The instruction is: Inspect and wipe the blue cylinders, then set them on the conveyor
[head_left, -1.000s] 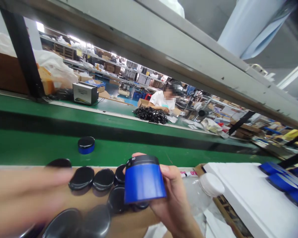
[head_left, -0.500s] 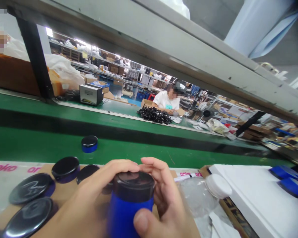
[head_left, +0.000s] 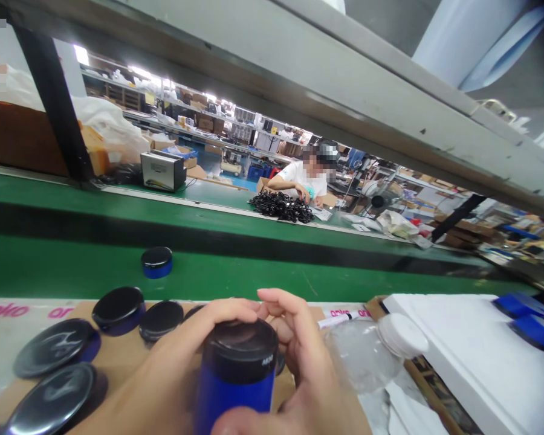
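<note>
Between my two hands is a blue cylinder with a black top, standing slightly tilted, with small pale lettering on its black band that looks like "DC5V". My left hand wraps round its left and far side, fingers curved over the rim. Around the right side curls my right hand, its thumb across the front of the blue body. Both hands are closed on it. Left of my hands, several round black-topped blue pieces lie on brown cardboard. One more black-and-blue piece rests farther back on the green surface.
A clear plastic bottle with a white cap lies at the right, beside a white foam board bearing blue pieces. A pen is behind it. Overhead runs a grey shelf beam. Across the bench, a person handles a black pile.
The cylinder has turned in my hands, bringing the lettering into sight. My right thumb has slid lower on its front. The person opposite has raised a hand above the pile.
</note>
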`<control>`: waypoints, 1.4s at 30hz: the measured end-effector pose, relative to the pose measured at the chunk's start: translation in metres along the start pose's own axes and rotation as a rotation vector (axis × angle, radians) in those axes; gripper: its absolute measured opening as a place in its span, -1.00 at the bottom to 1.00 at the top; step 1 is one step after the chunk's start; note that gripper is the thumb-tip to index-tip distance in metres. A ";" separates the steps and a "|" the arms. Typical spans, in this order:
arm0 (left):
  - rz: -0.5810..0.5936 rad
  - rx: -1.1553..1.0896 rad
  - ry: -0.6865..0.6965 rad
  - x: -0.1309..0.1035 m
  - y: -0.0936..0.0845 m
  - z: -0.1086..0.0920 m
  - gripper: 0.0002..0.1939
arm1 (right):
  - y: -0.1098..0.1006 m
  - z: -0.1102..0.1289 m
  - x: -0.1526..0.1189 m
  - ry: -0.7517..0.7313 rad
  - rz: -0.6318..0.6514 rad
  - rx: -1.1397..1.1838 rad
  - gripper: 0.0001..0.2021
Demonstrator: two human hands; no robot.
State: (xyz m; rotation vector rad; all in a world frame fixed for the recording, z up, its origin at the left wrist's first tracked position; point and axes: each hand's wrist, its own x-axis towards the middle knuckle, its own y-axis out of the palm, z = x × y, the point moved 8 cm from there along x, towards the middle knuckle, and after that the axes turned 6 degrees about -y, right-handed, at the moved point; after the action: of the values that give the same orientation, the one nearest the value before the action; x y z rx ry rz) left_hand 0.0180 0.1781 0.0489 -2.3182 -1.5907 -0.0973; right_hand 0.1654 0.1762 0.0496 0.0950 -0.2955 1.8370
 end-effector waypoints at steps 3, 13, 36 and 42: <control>-0.034 0.150 0.009 0.002 -0.002 -0.007 -0.39 | -0.003 0.002 -0.001 0.022 0.002 -0.077 0.01; -0.486 0.582 0.211 -0.014 -0.005 -0.053 -0.64 | 0.023 0.014 0.008 0.152 0.066 0.514 -0.40; -0.288 0.522 0.292 -0.002 -0.004 -0.065 -0.66 | 0.036 0.003 0.010 0.196 -0.021 0.654 -0.36; -0.366 0.755 0.329 -0.007 -0.001 -0.078 -0.75 | 0.030 0.006 0.014 0.122 0.020 0.514 -0.27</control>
State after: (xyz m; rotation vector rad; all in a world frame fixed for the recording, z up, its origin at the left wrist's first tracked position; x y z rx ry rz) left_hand 0.0243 0.1488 0.1210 -1.3578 -1.5124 0.0353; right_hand 0.1326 0.1806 0.0537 0.3340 0.2676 1.8916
